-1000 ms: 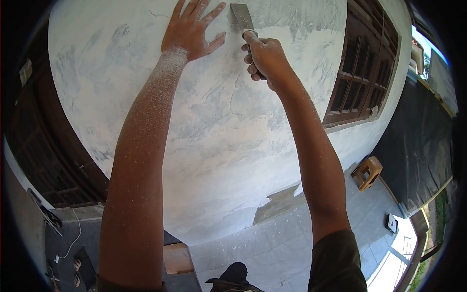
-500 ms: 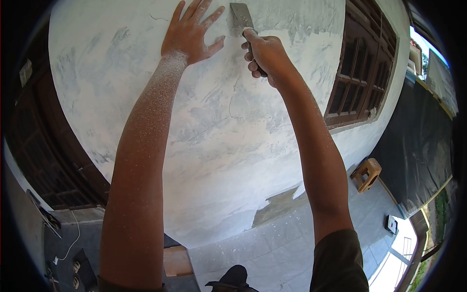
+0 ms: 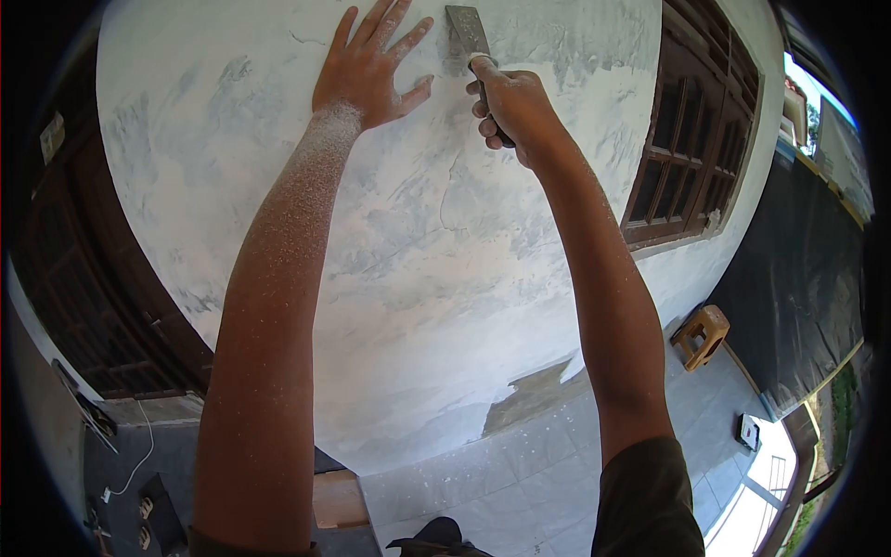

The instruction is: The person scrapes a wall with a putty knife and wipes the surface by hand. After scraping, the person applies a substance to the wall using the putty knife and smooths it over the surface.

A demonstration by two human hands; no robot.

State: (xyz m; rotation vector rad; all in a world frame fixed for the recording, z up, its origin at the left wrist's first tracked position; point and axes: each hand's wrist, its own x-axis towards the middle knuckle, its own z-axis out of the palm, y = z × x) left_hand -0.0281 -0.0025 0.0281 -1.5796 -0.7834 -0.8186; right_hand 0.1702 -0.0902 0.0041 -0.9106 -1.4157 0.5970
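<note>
Okay; your right hand grips scraper; left hand spread, empty, against wall; overpressing could gouge it

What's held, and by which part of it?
Right hand: flat-bladed grey metal scraper, gripped by its black handle. Left hand: spread open, holding nothing.

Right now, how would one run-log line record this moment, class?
left hand: open, at wall | right hand: gripping scraper, pointing upward | stool: on floor
</note>
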